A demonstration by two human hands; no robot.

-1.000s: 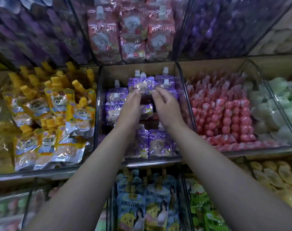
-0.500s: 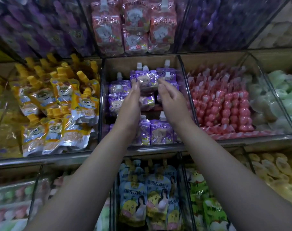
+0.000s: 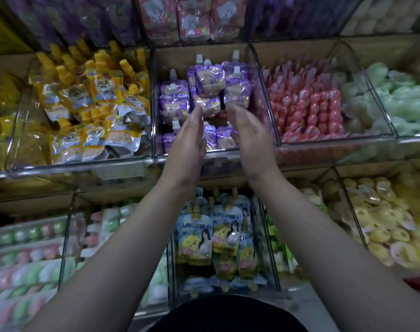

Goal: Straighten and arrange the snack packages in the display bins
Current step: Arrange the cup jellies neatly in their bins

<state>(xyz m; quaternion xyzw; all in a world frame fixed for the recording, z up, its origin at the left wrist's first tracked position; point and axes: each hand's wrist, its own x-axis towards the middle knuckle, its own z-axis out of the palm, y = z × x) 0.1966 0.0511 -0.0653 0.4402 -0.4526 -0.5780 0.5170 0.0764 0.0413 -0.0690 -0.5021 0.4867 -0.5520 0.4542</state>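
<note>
Pouches (image 3: 210,79), purple, long axis upright, spouts pointing up

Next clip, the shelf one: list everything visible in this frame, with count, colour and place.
purple pouches: about ten, purple with white caps, centre bin of the middle row
yellow pouches: many, yellow, bin to its left
skewer packs: many, red-pink, bin to its right
green packs: many, pale green, far-right bin
pink pouches: several, pink, upper row above centre
blue pouches: several, blue and yellow, lower row below centre
round snacks: many, yellow, lower right
pastel packs: many, pink and green, lower left
left grip: one, bare, open, fingertips by the purple pouches
right grip: one, bare, open, beside the left, holding nothing
</note>
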